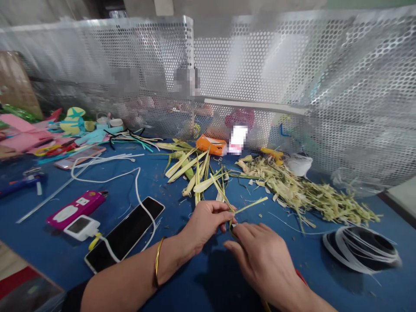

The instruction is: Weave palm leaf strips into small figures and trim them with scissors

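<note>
My left hand (211, 219), with a gold bangle on its wrist, pinches pale green-yellow leaf strips (250, 205) between thumb and fingers, above the blue table (182, 277). Close beside it, my right hand (260, 249) has curled fingers at the lower end of the strips, with a small dark bit at its fingertips. What it grips is mostly hidden by the hand. Something red (301, 277) peeks out by the right wrist, too covered to name. Just beyond my hands lie more loose leaf strips (188, 167), spread in a fan.
A heap of shredded leaf scraps (302, 190) lies right, with a spool of clear line (360, 249) nearer. At left are a black phone (130, 229), a white cable (139, 190) and a magenta device (78, 208). An orange packet (211, 145) sits before the perforated metal screen (253, 78).
</note>
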Demonstrator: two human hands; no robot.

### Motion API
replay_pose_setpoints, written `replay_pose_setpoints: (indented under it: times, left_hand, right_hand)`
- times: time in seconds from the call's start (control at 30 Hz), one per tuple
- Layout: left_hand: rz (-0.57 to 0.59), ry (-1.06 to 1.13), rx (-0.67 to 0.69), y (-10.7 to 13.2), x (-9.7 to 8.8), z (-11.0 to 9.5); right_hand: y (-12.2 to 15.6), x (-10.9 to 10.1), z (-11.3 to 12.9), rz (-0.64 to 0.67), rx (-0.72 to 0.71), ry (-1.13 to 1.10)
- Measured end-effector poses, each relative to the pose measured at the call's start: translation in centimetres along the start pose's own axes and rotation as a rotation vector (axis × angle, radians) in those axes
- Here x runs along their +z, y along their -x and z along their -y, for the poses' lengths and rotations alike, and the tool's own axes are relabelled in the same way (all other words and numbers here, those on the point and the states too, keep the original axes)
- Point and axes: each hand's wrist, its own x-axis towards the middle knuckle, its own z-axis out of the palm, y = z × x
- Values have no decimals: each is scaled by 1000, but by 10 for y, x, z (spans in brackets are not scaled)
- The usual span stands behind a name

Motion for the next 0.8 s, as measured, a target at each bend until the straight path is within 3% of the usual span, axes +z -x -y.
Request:
replay_pose_setpoints:
  times: [0.13, 0.3, 0.37, 0.57, 0.8]
  left_hand:
    - [141, -126, 15, 4, 0, -2]
    - [305, -265, -21, 9, 3, -1]
    - [324, -280, -20, 10, 3, -1]
    - [290, -375, -8, 10, 3, 1]
    - [307, -461, 9, 12, 3, 0]
  right_hand:
    - [-10, -21, -13, -61, 224, -100]
    - [-16, -14, -26, 163, 633, -654]
    - [-18, -10, -26, 190, 724, -814]
    - [-18, -9, -21, 188, 641, -847]
    - [-10, 4, -16, -37, 639, -624]
